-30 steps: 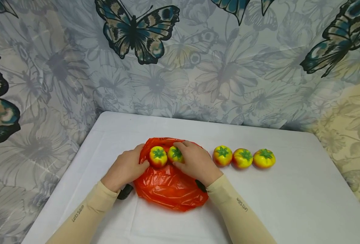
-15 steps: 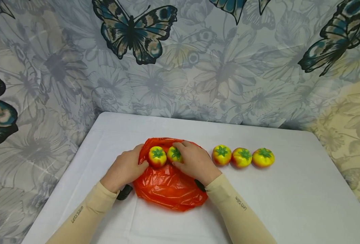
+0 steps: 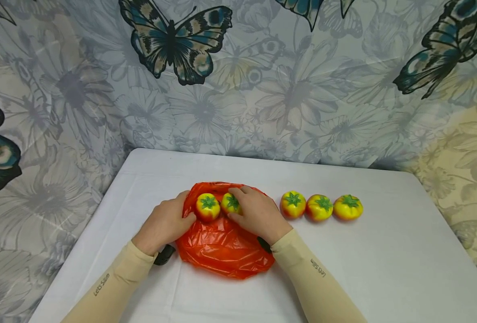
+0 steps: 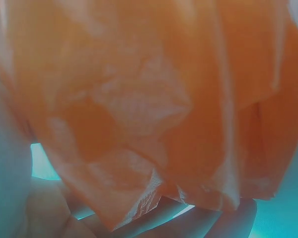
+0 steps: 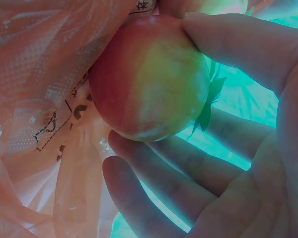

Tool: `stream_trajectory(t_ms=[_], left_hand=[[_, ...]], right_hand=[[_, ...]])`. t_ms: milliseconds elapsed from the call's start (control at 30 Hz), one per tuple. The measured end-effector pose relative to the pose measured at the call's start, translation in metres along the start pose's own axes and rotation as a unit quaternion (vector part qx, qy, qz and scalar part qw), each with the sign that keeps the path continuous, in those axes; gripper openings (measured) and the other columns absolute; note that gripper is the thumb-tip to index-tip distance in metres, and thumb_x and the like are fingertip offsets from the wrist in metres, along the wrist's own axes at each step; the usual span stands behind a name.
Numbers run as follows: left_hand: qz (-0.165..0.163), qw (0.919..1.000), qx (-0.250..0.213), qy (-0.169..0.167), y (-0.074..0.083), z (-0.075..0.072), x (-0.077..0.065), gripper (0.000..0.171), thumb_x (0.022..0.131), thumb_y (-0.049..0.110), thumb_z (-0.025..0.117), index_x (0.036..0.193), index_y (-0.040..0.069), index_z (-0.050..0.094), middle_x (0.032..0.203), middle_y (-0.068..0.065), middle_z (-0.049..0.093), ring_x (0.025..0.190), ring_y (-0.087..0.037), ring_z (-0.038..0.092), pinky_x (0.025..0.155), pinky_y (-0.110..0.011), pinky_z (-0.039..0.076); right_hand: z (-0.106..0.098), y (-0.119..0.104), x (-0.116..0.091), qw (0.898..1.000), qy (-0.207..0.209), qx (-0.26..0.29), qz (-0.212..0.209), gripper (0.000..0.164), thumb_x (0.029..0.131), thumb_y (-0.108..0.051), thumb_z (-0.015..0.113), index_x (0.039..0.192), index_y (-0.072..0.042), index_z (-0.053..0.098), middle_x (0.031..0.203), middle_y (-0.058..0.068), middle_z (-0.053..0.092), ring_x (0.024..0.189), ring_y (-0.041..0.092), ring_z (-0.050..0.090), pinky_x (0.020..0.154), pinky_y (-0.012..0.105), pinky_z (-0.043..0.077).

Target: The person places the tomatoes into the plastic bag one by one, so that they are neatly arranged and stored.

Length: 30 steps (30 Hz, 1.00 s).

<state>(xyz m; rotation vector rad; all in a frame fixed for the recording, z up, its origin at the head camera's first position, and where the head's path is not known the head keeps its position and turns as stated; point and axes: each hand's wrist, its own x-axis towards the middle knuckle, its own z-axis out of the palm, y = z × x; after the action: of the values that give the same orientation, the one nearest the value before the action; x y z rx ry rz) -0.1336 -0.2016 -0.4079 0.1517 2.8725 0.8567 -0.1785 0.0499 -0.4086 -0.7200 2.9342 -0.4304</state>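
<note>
A red plastic bag point(image 3: 226, 251) lies with its mouth spread toward the far side. My left hand point(image 3: 163, 222) grips the left edge of its mouth; in the left wrist view, the bag film point(image 4: 139, 99) covers most of the picture, with fingers partly hidden behind it. My right hand point(image 3: 262, 213) holds a red-and-yellow tomato point(image 3: 230, 204) with a green leafy top at the bag's mouth. The right wrist view has thumb and fingertips against this tomato point(image 5: 149, 82), beside printed bag film. Another tomato point(image 3: 207, 208) sits just left of it at the opening.
Three similar tomatoes, left point(image 3: 292, 205), middle point(image 3: 319, 208) and right point(image 3: 348, 207), stand in a row right of the bag on the white-covered table point(image 3: 404, 251). A butterfly-patterned cloth point(image 3: 295, 98) hangs behind the table.
The head view has shifted very slightly. Both hands, the bag and the tomatoes keep their places relative to each other.
</note>
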Motion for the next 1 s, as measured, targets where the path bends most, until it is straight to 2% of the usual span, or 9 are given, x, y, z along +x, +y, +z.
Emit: stream_trajectory(t_ms=[433, 633, 833, 900, 1000], left_hand=[[0.009, 0.9999, -0.007, -0.007, 0.014, 0.005, 0.003, 0.064, 0.1, 0.022, 0.064, 0.159, 0.004, 0.047, 0.132, -0.018, 0.076, 0.099, -0.024, 0.076, 0.09, -0.05, 0.065], [0.007, 0.9998, -0.009, -0.015, 0.018, 0.008, 0.003, 0.065, 0.101, 0.022, 0.064, 0.16, 0.004, 0.046, 0.134, -0.018, 0.075, 0.099, -0.024, 0.075, 0.09, -0.05, 0.065], [-0.003, 0.9996, -0.011, -0.025, 0.013, 0.006, -0.001, 0.067, 0.103, 0.025, 0.063, 0.163, 0.004, 0.043, 0.135, -0.018, 0.074, 0.098, -0.023, 0.074, 0.089, -0.049, 0.065], [-0.005, 0.9995, -0.015, -0.027, 0.009, 0.003, -0.002, 0.067, 0.103, 0.026, 0.062, 0.163, 0.005, 0.042, 0.135, -0.018, 0.074, 0.098, -0.023, 0.074, 0.087, -0.048, 0.065], [-0.009, 0.9991, -0.025, -0.034, 0.004, -0.002, -0.005, 0.068, 0.104, 0.027, 0.061, 0.164, 0.005, 0.04, 0.136, -0.018, 0.073, 0.094, -0.021, 0.072, 0.082, -0.043, 0.065]], right_hand=[[-0.008, 0.011, -0.011, 1.0, -0.001, 0.003, 0.021, 0.069, 0.096, -0.043, 0.08, 0.156, -0.018, 0.057, 0.151, 0.008, 0.065, 0.136, 0.028, 0.065, 0.111, 0.051, 0.057], [-0.016, 0.017, -0.024, 1.0, 0.01, 0.019, 0.02, 0.068, 0.097, -0.048, 0.078, 0.155, -0.019, 0.058, 0.145, 0.008, 0.067, 0.127, 0.027, 0.07, 0.106, 0.051, 0.06], [-0.035, 0.031, -0.045, 0.999, 0.037, 0.024, 0.014, 0.067, 0.096, -0.043, 0.08, 0.154, -0.015, 0.059, 0.142, 0.009, 0.069, 0.121, 0.029, 0.073, 0.102, 0.051, 0.062], [-0.043, 0.038, -0.053, 0.998, 0.047, 0.021, 0.019, 0.066, 0.097, -0.041, 0.081, 0.153, -0.013, 0.059, 0.141, 0.01, 0.069, 0.114, 0.029, 0.074, 0.098, 0.05, 0.063], [-0.055, 0.052, -0.066, 0.997, 0.066, 0.016, 0.036, 0.066, 0.097, -0.04, 0.08, 0.153, -0.013, 0.059, 0.142, 0.011, 0.069, 0.113, 0.029, 0.074, 0.096, 0.051, 0.064]])
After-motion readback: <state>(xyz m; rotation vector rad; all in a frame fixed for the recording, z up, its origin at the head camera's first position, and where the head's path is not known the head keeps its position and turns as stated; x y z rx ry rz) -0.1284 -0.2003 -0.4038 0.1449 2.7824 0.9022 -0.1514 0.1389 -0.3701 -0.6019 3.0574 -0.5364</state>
